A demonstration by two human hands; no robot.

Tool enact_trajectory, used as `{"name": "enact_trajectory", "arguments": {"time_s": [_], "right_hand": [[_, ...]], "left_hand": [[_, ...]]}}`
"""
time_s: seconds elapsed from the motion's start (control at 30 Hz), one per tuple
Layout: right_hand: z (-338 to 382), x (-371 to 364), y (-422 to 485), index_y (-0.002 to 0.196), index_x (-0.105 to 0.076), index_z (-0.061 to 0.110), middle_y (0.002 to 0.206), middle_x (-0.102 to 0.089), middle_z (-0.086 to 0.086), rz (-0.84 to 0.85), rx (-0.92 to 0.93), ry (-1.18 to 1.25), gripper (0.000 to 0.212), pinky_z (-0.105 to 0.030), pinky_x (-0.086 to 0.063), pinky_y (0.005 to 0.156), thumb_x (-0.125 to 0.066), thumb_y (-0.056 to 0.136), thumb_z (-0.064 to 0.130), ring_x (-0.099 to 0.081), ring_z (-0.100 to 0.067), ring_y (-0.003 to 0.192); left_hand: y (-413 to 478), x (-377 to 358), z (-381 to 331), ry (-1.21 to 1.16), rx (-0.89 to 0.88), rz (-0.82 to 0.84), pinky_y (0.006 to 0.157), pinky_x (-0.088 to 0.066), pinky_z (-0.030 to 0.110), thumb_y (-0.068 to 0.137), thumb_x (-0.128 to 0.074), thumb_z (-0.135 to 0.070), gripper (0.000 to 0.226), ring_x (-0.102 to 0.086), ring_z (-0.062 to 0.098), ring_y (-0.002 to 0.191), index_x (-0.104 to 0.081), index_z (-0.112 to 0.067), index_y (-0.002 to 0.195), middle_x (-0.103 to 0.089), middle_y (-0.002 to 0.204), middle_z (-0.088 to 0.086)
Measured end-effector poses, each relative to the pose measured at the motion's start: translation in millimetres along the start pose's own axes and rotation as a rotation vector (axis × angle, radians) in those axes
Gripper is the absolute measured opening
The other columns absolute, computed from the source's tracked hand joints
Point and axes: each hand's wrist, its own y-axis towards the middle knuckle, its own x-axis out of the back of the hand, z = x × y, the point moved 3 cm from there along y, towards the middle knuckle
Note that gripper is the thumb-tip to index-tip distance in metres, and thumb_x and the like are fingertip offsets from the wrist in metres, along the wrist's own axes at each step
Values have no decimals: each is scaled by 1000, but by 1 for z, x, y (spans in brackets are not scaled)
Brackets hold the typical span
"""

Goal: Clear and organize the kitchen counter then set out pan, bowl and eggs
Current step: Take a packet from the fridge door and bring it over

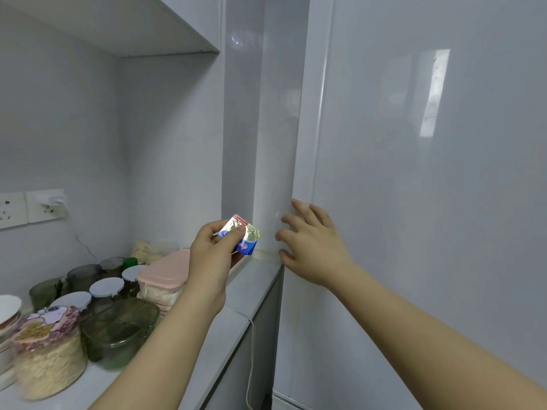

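Table (257, 279): white kitchen worktop running along the wall, its right end meeting a tall glossy white door (429, 202). A bare strip runs along the front edge and the right end.

Small cup (244, 236): blue-sided portion pack with a crinkled gold foil lid, held tilted in the air above the table's right end. It touches nothing but the fingers.

Left hand (211, 255): raised over the table, thumb and fingers pinching the small cup.

Right hand (310, 247): fingers straight and spread wide, holding nothing, at the left edge of the tall door. Whether it presses on the door cannot be told.

Pink box (165, 270): lidded, toward the back of the table, stacked on a paler container.

Glass dish (121, 329): oval, greenish, lidded, in front of the pink box.

Jars (106, 287): several with round white lids, clustered to the left of the pink box.

Oat jar (48, 356): clear, cartoon-printed lid, near the left front of the table.

Wall sockets (46, 205): two white plates above the jars.

White cable (251, 350): hangs over the table's front edge.
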Motion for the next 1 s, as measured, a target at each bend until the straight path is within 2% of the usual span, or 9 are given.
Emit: {"name": "enact_trajectory", "arguments": {"time_s": [0.07, 0.17, 0.27, 0.37, 0.5, 0.6, 0.77, 0.87, 1.0], "right_hand": [[14, 5, 1, 124, -56, 24, 140, -45, 6, -93, -94, 240, 34, -31, -16, 110, -40, 96, 34, -21, -18, 140], [44, -1, 9, 105, -64, 23, 106, -63, 12, -111, -255, 779, 23, -26, -38, 90, -46, 93, 31, -50, -11, 108], [87, -10, 14, 88, -62, 23, 83, -59, 18, 11, -282, 1255, 15, -17, -41, 72, -48, 93, 25, -53, -2, 84], [131, -13, 20, 82, -64, 17, 81, -63, 2, 64, -296, 1512, 19, -23, -43, 73, -49, 93, 18, -56, -11, 81], [201, -3, 27, 70, -64, 19, 76, -64, 1, 193, -186, 1655, 25, -32, -48, 77, -51, 92, 18, -58, -15, 79], [263, 22, 24, 65, -60, 20, 70, -58, 5, 302, -9, 1702, 26, -23, -41, 66, -53, 90, 16, -52, -10, 71], [367, 78, -5, 73, -59, 10, 75, -58, -4, 499, 238, 1764, 19, -26, -41, 68, -52, 90, 17, -52, -14, 73], [436, 133, -47, 68, -54, 18, 72, -58, 2, 615, 421, 1796, 26, -22, -44, 64, -51, 93, 21, -54, -9, 69], [505, 196, -102, 83, -57, 19, 80, -59, 3, 677, 576, 1816, 22, -17, -42, 61, -45, 97, 30, -54, -5, 71]], "left_hand": [[-3, 10, 1, -13, 7, -37, 73, -52, 24, 89, -60, -13, 14, -61, 13, 81, -57, -16, 102, -62, 94, 3], [-8, 36, 3, -3, 0, -136, 78, -53, 28, 87, -63, -16, 26, -63, 17, 89, -57, -11, 112, -64, 103, 8], [-19, 69, 4, 3, -4, -244, 74, -53, 28, 86, -64, -17, 25, -64, 13, 81, -57, -11, 109, -66, 96, 6], [-33, 106, 3, 39, 7, -353, 70, -54, 29, 87, -63, -16, 25, -65, 14, 75, -58, -6, 109, -67, 91, 7], [-67, 168, -17, 89, -16, -538, 55, -52, 14, 89, -60, -14, 17, -63, 11, 73, -58, -7, 105, -68, 92, 7], [-107, 214, -40, 153, -52, -705, 63, -50, 19, 90, -59, -17, 14, -63, 10, 74, -59, -11, 103, -67, 89, 4], [-192, 285, -90, 231, -114, -968, 67, -50, 22, 91, -58, -19, 17, -64, 14, 80, -59, -10, 105, -67, 94, 7], [-270, 332, -125, 268, -147, -1118, 68, -52, 23, 91, -57, -22, 19, -66, 15, 85, -58, -12, 108, -67, 97, 7], [-361, 370, -164, 255, -192, -1239, 68, -51, 22, 93, -55, -21, 16, -65, 12, 86, -56, -12, 106, -65, 97, 3]]}}
